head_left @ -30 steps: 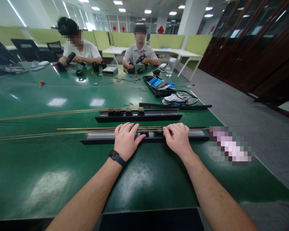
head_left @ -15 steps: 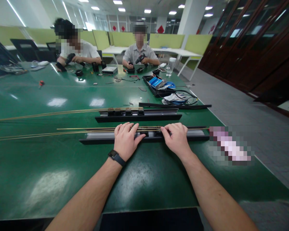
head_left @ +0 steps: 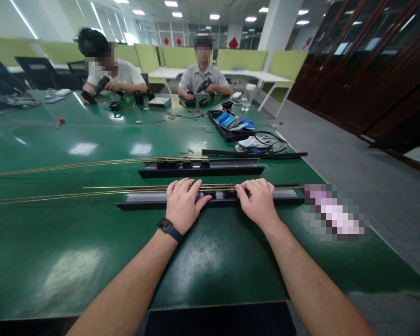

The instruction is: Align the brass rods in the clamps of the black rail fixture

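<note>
A long black channel rail with a silvery inside lies across the table in front of me. Thin gold rods run along it and stick out far to the left. My left hand bends over the rail, fingertips at its far edge and thumb inside, steadying it. With thumb and forefinger together, my right hand pinches at the gold rods farther right; exactly what is between the fingertips is partly hidden. Small black blocks sit in the channel between the hands.
Behind lies a second black rail with blocks and gold rods. Farther back are a thin black strip, gloves with cable and a black tray. Two people sit across the green table, each with a power drill.
My right hand has shifted very slightly to the right along the rail. My left hand stays where it was.
</note>
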A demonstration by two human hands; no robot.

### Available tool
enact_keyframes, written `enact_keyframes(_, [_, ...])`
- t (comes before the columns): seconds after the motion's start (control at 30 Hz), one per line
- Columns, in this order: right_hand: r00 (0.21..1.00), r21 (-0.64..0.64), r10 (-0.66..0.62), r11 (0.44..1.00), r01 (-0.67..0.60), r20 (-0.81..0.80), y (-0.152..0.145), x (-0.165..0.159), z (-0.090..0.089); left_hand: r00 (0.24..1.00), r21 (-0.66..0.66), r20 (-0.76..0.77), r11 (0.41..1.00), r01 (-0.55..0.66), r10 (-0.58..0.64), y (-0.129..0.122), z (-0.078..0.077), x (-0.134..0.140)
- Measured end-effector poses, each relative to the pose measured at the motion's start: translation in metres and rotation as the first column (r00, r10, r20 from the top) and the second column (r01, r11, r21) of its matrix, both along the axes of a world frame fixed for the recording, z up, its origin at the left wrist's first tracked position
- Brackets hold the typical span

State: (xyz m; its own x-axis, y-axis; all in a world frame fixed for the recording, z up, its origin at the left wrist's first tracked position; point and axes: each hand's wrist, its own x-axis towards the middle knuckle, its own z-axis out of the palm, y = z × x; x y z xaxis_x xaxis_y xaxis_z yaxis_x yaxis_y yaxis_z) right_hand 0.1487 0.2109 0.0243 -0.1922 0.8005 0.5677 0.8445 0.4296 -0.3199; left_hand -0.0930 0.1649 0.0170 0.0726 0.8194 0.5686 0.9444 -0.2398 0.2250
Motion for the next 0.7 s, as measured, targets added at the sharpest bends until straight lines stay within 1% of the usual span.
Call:
enact_keyframes(0.3, [1.000,0.023,0.012,1.000,-0.012,-0.008,-0.0030,-0.0035,-0.0003,1.000,0.001,-0.003,1.000,-0.001,0.001,0.0000,0.0003,0.0006])
enact_keyframes(0.7, [1.000,0.000,0.006,1.000,-0.006,0.003,-0.0008,-0.0020,-0.0001,1.000,-0.004,-0.003,1.000,0.000,0.000,0.0002,0.0004,0.0000])
